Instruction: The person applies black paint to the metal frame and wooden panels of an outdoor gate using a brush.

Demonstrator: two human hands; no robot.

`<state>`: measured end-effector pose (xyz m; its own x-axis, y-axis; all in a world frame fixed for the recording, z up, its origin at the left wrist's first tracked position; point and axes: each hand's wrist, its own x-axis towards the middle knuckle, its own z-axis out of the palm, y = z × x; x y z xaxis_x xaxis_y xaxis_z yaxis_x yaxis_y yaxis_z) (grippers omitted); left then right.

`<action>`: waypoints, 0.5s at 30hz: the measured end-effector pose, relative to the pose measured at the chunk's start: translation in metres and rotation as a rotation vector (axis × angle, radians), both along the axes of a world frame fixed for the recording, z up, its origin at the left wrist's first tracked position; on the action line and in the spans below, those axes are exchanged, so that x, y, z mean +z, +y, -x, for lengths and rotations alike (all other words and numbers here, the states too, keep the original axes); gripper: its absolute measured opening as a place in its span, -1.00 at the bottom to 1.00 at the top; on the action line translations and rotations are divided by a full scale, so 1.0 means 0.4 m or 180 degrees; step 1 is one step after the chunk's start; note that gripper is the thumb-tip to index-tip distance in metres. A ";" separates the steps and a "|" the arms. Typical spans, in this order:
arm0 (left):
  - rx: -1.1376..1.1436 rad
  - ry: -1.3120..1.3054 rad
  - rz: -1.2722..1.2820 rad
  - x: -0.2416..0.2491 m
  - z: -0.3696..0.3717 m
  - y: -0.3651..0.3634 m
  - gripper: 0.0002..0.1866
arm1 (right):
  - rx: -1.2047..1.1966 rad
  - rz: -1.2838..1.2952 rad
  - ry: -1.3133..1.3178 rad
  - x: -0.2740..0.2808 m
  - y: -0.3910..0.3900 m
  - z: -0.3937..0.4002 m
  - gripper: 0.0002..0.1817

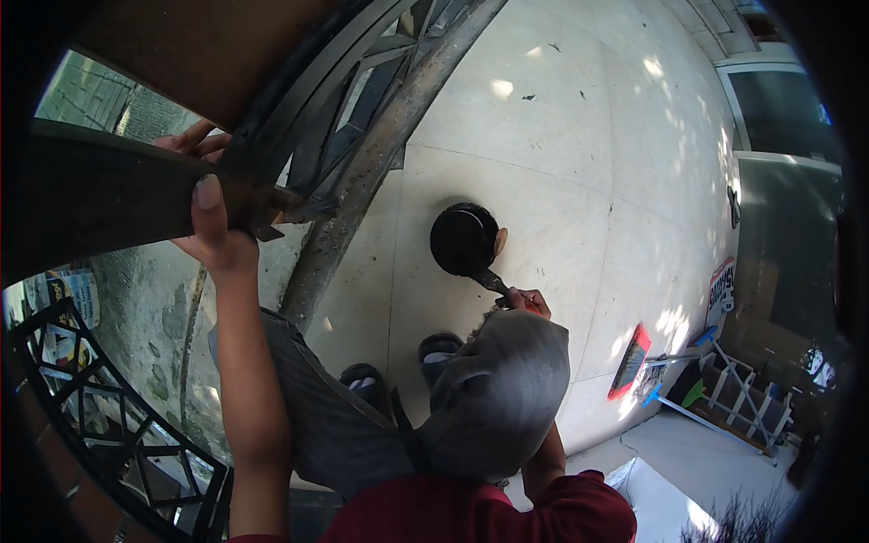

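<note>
My left hand (217, 222) is wrapped around a dark metal beam (109, 195) of a gate, thumb on the near side and fingers showing over the far edge. At knee height my right hand (528, 302) is closed on a paintbrush (490, 281), partly hidden by my knee. The brush's dark end lies at the rim of a round black paint tin (463, 239) on the floor. A brownish patch shows on the tin's right side.
The gate's dark lattice (348, 113) slants across the upper left. Pale floor tiles (543, 163) spread around the tin. At the lower right are a red-bristled broom (631, 362) and a folded white rack (744, 398). Another black lattice (118, 434) curves at the lower left.
</note>
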<state>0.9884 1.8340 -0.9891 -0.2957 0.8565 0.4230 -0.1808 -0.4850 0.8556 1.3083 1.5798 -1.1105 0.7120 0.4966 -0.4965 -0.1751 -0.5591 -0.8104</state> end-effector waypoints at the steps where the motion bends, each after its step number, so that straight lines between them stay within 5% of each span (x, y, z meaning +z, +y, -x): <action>1: -0.0010 0.0002 0.0015 0.000 0.000 0.000 -0.33 | -0.0010 0.0015 0.0002 0.013 -0.001 0.011 -0.81; 15: 0.0096 0.0097 -0.0191 -0.025 0.013 0.006 -0.34 | 0.0653 -0.0081 -0.0419 0.099 -0.044 -0.018 -0.87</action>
